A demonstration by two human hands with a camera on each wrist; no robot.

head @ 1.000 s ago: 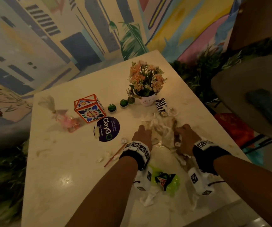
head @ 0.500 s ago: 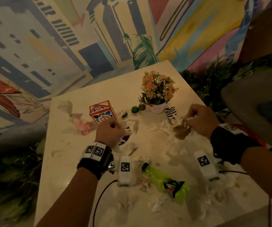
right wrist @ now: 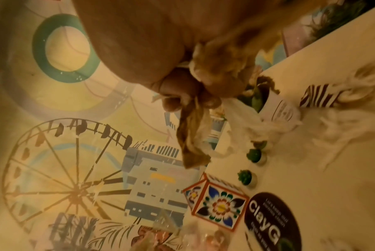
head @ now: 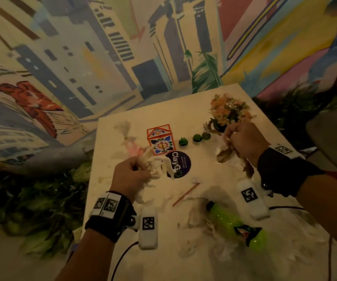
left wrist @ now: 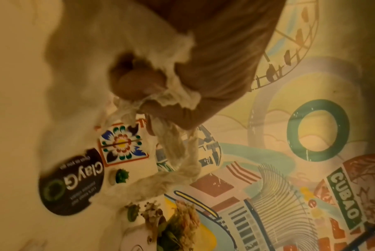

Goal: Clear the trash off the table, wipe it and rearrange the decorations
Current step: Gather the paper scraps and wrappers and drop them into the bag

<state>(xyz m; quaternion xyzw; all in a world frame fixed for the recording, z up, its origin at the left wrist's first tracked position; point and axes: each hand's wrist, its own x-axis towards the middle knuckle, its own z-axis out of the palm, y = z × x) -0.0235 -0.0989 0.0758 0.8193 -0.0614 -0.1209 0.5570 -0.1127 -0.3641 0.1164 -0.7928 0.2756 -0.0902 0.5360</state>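
Left hand [head: 130, 175] lifted off the bench [head: 220, 266], grip tight around a wad of white tissue [head: 159, 165] — strands dangle out past the fingers [left wrist: 137, 81], hanging over the dark round ClayG sticker [head: 178, 164]. Just beyond that grip sits the orange floral box [head: 160, 141]; further to its left, a pink wrapped favor [head: 132, 147], blurred. Right hand [head: 242, 140] also raised, grip clenched on crumpled brown-and-white paper trash [head: 225, 154], a brown strip [right wrist: 192, 135] and a clear plastic bit trailing from the fist. Directly behind the right grip: flower pot [head: 227, 112] with peach blooms, partly hidden by the knuckles. Three small green cactus pots [head: 197, 137] in a row between the two grips, on the far side. In the right wrist view a zebra-striped item [right wrist: 319, 96] lies beside the white pot, below the grip. Nearer the person than both grips, on the bench: a thin brown stick [head: 185, 194], a small white scrap [head: 196, 180] at its tip, a green plastic bottle [head: 234, 222] lying on its side under the right wrist, and more torn tissue scraps [head: 187, 250] scattered around it. Both wrists wear black bands with white marker-tagged modules. Painted city mural [head: 102, 57] behind the bench, foliage on both sides.
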